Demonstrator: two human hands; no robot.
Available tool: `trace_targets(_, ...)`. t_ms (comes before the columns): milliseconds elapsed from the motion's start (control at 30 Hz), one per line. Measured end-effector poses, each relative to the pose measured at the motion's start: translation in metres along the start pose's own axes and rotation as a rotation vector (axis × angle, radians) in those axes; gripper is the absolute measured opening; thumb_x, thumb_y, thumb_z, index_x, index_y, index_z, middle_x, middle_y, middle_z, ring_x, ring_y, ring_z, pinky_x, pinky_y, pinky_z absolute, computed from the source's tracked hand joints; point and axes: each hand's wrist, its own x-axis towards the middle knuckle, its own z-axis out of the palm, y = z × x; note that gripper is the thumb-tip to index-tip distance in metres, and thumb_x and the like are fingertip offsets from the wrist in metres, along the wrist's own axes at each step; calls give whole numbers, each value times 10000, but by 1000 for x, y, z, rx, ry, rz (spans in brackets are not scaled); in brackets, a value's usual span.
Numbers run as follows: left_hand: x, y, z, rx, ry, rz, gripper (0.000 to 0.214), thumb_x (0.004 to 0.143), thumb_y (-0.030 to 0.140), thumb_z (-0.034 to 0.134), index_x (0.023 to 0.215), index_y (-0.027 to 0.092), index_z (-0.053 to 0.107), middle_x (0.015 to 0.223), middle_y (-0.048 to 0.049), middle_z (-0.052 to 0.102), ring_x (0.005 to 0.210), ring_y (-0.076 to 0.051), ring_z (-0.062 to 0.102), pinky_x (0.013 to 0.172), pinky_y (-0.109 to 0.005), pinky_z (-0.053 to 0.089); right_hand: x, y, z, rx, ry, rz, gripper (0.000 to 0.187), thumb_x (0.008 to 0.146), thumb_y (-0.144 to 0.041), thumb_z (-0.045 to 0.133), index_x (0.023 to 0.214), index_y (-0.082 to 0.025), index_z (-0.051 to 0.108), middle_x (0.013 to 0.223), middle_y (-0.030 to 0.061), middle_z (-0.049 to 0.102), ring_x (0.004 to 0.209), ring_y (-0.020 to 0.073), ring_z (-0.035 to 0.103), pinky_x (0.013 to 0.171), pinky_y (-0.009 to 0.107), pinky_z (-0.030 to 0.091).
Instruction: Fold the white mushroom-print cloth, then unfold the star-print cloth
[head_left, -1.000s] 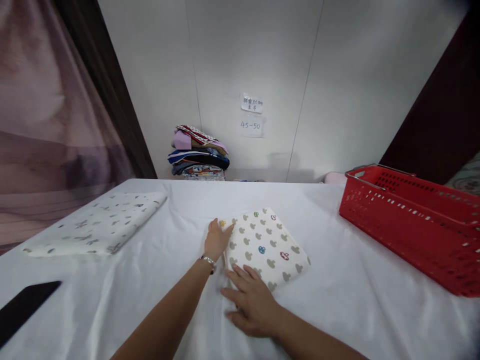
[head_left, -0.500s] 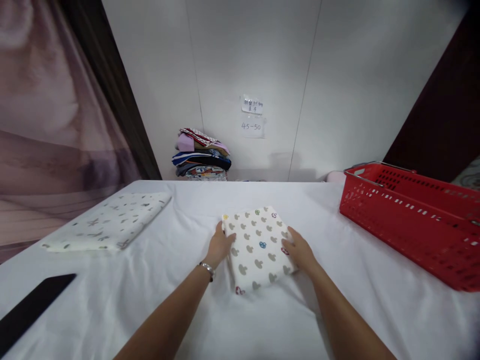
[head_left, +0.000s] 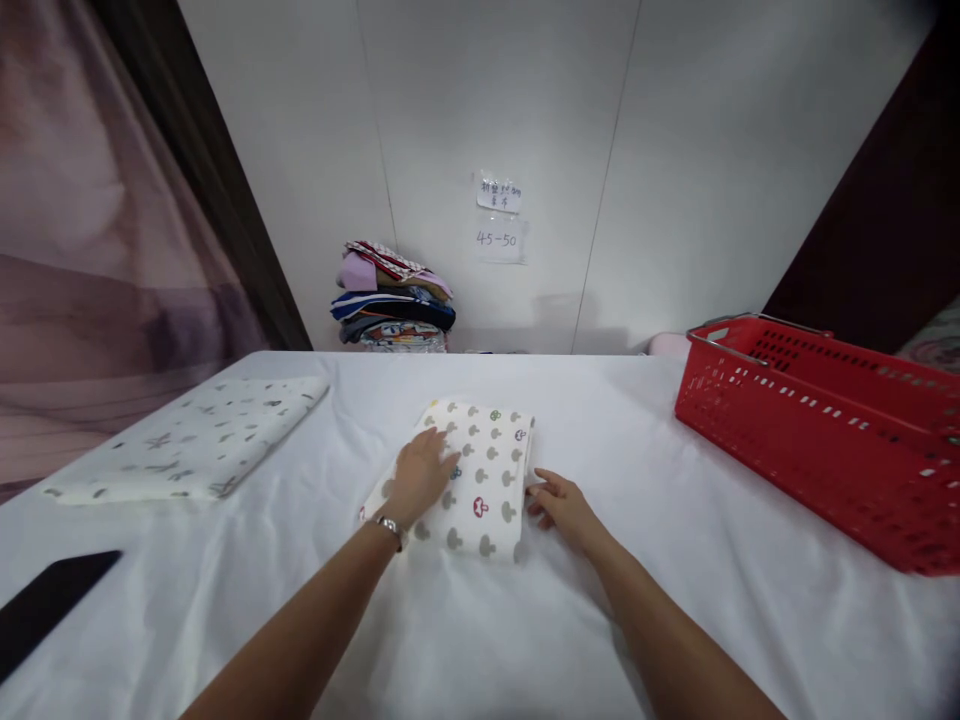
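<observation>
A folded cream cloth with grey and coloured mushroom prints point(head_left: 484, 470) lies in the middle of the white-covered table point(head_left: 525, 620). My left hand point(head_left: 421, 475) lies flat on the cloth's left part, fingers spread, a watch on the wrist. My right hand point(head_left: 561, 505) rests on the table at the cloth's right edge, fingers loosely apart and touching that edge. Neither hand holds anything.
A second folded cloth with small grey prints point(head_left: 191, 450) lies at the left. A red plastic basket point(head_left: 817, 430) stands at the right. A dark flat object point(head_left: 49, 605) sits at the near left edge. A pile of folded clothes point(head_left: 394, 305) is stacked against the far wall.
The mushroom cloth has been turned and shifted left. My left hand moved from its left edge onto its top. My right hand moved from its right corner down to the table beside it.
</observation>
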Motion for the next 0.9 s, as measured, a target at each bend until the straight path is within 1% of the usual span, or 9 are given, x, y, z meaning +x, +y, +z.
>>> trace_targets(100, -22, 26, 7, -70, -51, 93, 440, 853, 419, 479, 1224, 186, 517, 1379, -102, 440, 1303, -243, 344, 1086, -415, 235, -4, -3, 3, -19, -59, 12, 453, 751, -336, 563, 1152, -131, 516, 732, 30, 649, 538, 125, 588, 451, 227, 455)
trace_targets(167, -34, 39, 12, -134, -64, 141, 431, 859, 439, 464, 1211, 197, 528, 1373, -89, 449, 1295, -230, 356, 1079, -400, 255, -7, -6, 7, -62, -82, 2, 338, 736, -360, 555, 995, -142, 566, 659, 4, 630, 459, 112, 558, 402, 217, 430)
trace_targets(233, -43, 48, 16, -185, -59, 183, 416, 862, 440, 460, 1192, 200, 544, 1358, -85, 464, 1274, -219, 383, 1066, -382, 281, -9, -7, 11, -94, -71, -19, 243, 721, -366, 546, 844, -157, 560, 593, -20, 602, 411, 98, 528, 367, 200, 404)
trace_targets(333, -52, 57, 23, -196, -58, 224, 387, 860, 416, 471, 1175, 208, 555, 1336, -86, 487, 1262, -225, 396, 1069, -413, 264, -10, -8, 14, -106, -67, -21, 188, 715, -363, 529, 739, -178, 507, 512, -46, 557, 379, 90, 501, 349, 187, 387)
trace_targets(467, -55, 60, 28, -178, -71, 213, 380, 865, 393, 467, 1187, 208, 549, 1352, -82, 477, 1285, -235, 366, 1090, -445, 202, -10, -5, 16, -113, -96, -26, 173, 721, -355, 512, 732, -185, 489, 494, -49, 550, 378, 88, 499, 350, 178, 369)
trace_targets(633, -50, 66, 24, -219, -98, 171, 369, 871, 398, 456, 1186, 229, 548, 1344, -68, 486, 1274, -222, 380, 1074, -442, 230, -10, -1, 19, -79, -126, -69, 202, 732, -353, 500, 831, -178, 524, 519, -52, 556, 399, 88, 516, 378, 180, 381)
trace_targets(733, -49, 73, 25, -216, -105, 189, 381, 873, 396, 450, 1199, 221, 538, 1355, -75, 473, 1283, -229, 367, 1074, -447, 232, -9, -1, 18, -85, -140, -77, 219, 739, -349, 499, 855, -169, 545, 513, -52, 549, 403, 88, 517, 387, 182, 390)
trace_targets(833, -52, 74, 33, -184, -85, 216, 394, 869, 387, 459, 1212, 209, 533, 1354, -79, 476, 1288, -243, 362, 1086, -456, 210, -7, -2, 14, -97, -106, -80, 215, 738, -335, 500, 846, -159, 557, 501, -51, 538, 391, 86, 498, 367, 183, 380)
trace_targets(900, -54, 73, 38, -172, -56, 227, 402, 874, 397, 451, 1221, 209, 530, 1356, -78, 475, 1290, -246, 361, 1093, -458, 199, -6, -3, 12, -75, -62, -59, 236, 733, -321, 505, 891, -154, 558, 528, -49, 552, 392, 85, 497, 355, 183, 374)
